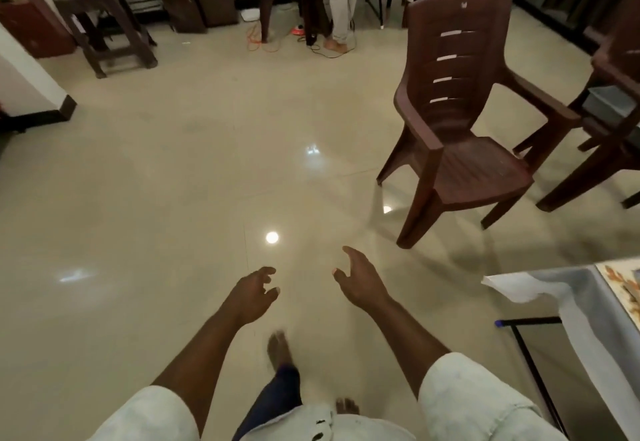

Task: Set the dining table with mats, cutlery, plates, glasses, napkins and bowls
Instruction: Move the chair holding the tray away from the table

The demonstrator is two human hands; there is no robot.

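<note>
Both hands (308, 288) forward over floor (156, 198), fingers loosely curled, seemingly empty

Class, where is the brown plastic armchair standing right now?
In the head view, the brown plastic armchair stands on the glossy tiled floor at upper right, beyond the empty right hand.

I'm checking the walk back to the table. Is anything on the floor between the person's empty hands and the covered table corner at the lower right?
Nothing visible does. The left hand and right hand hang open over bare floor. The table corner lies to the right, and the brown plastic chair stands farther ahead, off that line.
</note>
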